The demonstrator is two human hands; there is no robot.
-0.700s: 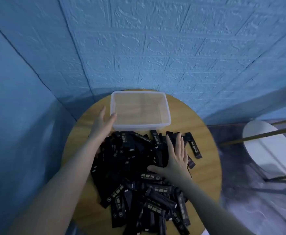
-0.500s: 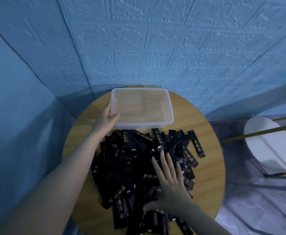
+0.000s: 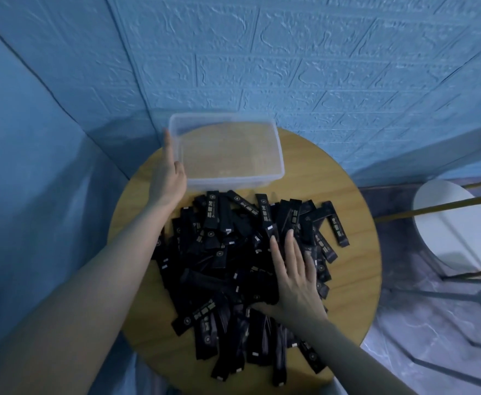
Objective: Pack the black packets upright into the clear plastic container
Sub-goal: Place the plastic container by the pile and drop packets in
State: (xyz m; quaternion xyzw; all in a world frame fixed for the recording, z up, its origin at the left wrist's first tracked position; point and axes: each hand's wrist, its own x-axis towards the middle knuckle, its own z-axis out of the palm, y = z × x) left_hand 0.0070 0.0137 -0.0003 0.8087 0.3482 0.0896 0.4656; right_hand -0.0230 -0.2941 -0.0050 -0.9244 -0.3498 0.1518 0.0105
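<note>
A clear plastic container (image 3: 235,181) stands with nothing inside it at the far side of the round wooden table (image 3: 354,260). My left hand (image 3: 166,178) holds its near-left corner: the fingers lie straight along the left wall and the thumb is at the rim. The container looks blurred. A large heap of black packets (image 3: 219,252) lies flat and jumbled in front of it, covering the table's middle and near side. My right hand (image 3: 293,277) rests flat on the right part of the heap with its fingers spread and straight; the thumb touches packets near the wrist.
Blue brick-pattern walls close in behind and to the left of the table. A white round stool (image 3: 453,223) with thin gold rails stands to the right on the grey marbled floor. Bare wood shows along the table's right edge.
My left hand has slid further along the container's left wall, and the container has shifted. My right hand has moved a little forward over the heap and still lies flat.
</note>
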